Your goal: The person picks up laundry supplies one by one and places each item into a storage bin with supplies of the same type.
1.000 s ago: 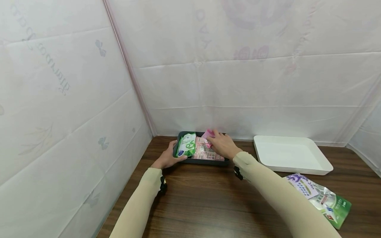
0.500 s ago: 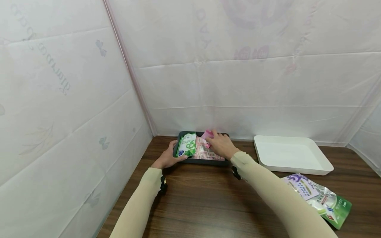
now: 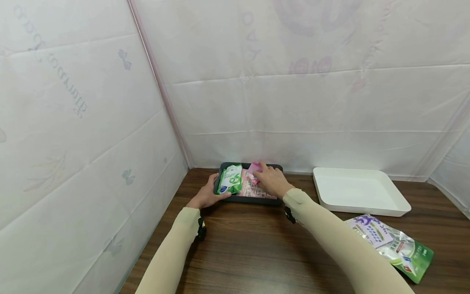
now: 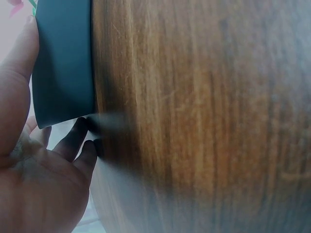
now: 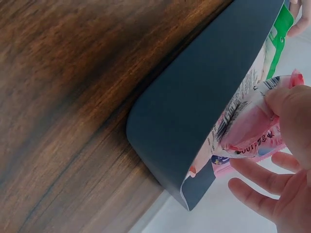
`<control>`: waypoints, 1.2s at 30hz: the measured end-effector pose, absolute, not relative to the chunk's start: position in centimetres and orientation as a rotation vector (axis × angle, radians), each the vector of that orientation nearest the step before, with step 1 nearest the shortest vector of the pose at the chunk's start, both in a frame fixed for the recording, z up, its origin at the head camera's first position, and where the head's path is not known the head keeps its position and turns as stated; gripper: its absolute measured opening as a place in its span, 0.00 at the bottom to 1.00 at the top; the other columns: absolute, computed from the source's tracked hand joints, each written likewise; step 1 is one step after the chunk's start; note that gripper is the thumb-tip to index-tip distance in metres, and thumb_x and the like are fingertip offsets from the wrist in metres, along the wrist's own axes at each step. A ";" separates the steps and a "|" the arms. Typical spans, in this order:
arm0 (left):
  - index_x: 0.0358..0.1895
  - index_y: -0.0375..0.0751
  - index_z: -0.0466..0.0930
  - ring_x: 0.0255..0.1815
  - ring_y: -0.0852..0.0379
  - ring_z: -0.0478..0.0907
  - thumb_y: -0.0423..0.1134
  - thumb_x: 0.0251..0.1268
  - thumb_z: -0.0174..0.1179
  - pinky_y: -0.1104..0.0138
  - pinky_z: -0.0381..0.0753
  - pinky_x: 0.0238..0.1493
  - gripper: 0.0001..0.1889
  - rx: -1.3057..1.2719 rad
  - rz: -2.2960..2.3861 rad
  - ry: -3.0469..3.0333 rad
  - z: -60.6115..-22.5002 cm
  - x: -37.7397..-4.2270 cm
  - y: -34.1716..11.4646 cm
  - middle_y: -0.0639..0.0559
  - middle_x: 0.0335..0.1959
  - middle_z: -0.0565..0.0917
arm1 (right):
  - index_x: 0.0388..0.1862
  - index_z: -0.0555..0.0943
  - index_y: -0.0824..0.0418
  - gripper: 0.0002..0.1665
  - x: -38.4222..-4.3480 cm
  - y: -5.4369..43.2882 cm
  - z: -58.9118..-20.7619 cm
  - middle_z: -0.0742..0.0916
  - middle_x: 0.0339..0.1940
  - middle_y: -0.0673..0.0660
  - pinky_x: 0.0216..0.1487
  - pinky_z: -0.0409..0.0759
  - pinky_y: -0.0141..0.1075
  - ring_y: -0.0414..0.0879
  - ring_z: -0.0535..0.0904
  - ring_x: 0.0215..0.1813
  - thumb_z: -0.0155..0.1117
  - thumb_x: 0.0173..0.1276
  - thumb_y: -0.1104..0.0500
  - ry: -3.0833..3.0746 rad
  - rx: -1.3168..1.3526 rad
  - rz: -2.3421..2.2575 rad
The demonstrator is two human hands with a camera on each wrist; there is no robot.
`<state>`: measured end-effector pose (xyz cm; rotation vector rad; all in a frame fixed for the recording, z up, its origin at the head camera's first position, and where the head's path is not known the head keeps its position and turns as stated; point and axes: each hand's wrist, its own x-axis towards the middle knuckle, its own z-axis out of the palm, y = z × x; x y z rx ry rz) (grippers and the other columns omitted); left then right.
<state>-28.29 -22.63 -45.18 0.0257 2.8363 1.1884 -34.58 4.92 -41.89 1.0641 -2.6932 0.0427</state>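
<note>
A dark grey tray [image 3: 255,201] stands against the back wall. My left hand [image 3: 205,194] grips its left end, the thumb along the front side and the fingers round the end wall [image 4: 63,63]. Inside the tray, a green and white packet [image 3: 230,179] lies at the left, beside pink printed packaging [image 3: 247,190]. Over the tray's right part, my right hand [image 3: 273,180] pinches a small pink packet [image 5: 252,119] by thumb and fingers. That packet overlaps the tray's rim in the right wrist view, and the hand hides some of the tray's contents.
A shallow white tray [image 3: 361,190] stands to the right on the brown wooden table [image 3: 249,249]. In front of it lie a purple and white packet [image 3: 371,230] and a green and silver pouch [image 3: 411,253], overlapping. White sheeting [image 3: 220,106] encloses the back and sides.
My right hand has shifted slightly left over the tray, keeping the pink packet. The left hand and both trays stay where they were.
</note>
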 end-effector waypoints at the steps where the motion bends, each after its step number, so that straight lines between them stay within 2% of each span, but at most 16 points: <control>1: 0.83 0.47 0.42 0.79 0.33 0.57 0.59 0.64 0.70 0.40 0.60 0.75 0.55 0.028 1.187 2.837 -45.2 -28.3 -22.6 0.37 0.83 0.53 | 0.54 0.82 0.53 0.13 -34.6 4.9 -41.9 0.74 0.65 0.65 0.47 0.83 0.55 0.59 0.83 0.46 0.67 0.74 0.53 -2.698 1.063 0.045; 7: 0.83 0.46 0.42 0.79 0.33 0.57 0.58 0.65 0.70 0.40 0.60 0.74 0.55 0.021 1.179 2.839 -45.1 -28.3 -22.5 0.36 0.82 0.53 | 0.51 0.82 0.53 0.11 -34.4 4.8 -41.8 0.74 0.64 0.63 0.45 0.84 0.51 0.57 0.82 0.46 0.68 0.74 0.53 -2.722 1.062 0.036; 19: 0.84 0.49 0.40 0.79 0.33 0.57 0.61 0.65 0.69 0.41 0.59 0.75 0.55 -0.009 1.113 2.838 -45.5 -28.8 -22.6 0.37 0.83 0.52 | 0.53 0.83 0.55 0.13 -34.1 4.7 -41.9 0.73 0.66 0.65 0.46 0.85 0.51 0.57 0.81 0.48 0.68 0.73 0.52 -2.748 1.064 0.069; 27: 0.83 0.48 0.41 0.78 0.32 0.57 0.62 0.64 0.69 0.40 0.60 0.74 0.56 0.007 1.139 2.839 -45.3 -28.6 -22.6 0.34 0.82 0.54 | 0.51 0.84 0.57 0.15 -33.9 4.7 -42.2 0.75 0.69 0.72 0.49 0.85 0.55 0.65 0.84 0.52 0.70 0.72 0.51 -2.694 1.087 0.064; 33: 0.83 0.48 0.42 0.78 0.32 0.58 0.61 0.64 0.69 0.40 0.60 0.74 0.55 0.011 1.153 2.836 -45.0 -28.4 -22.6 0.33 0.81 0.55 | 0.52 0.85 0.58 0.19 -33.7 4.7 -42.3 0.82 0.56 0.68 0.41 0.84 0.53 0.59 0.85 0.41 0.72 0.70 0.48 -2.634 1.100 0.064; 36: 0.83 0.49 0.42 0.78 0.33 0.57 0.60 0.64 0.69 0.40 0.60 0.74 0.55 0.003 1.159 2.835 -45.1 -28.5 -22.7 0.34 0.81 0.55 | 0.52 0.86 0.58 0.19 -33.6 4.7 -42.4 0.82 0.50 0.66 0.41 0.84 0.52 0.57 0.85 0.39 0.72 0.69 0.48 -2.637 1.102 0.067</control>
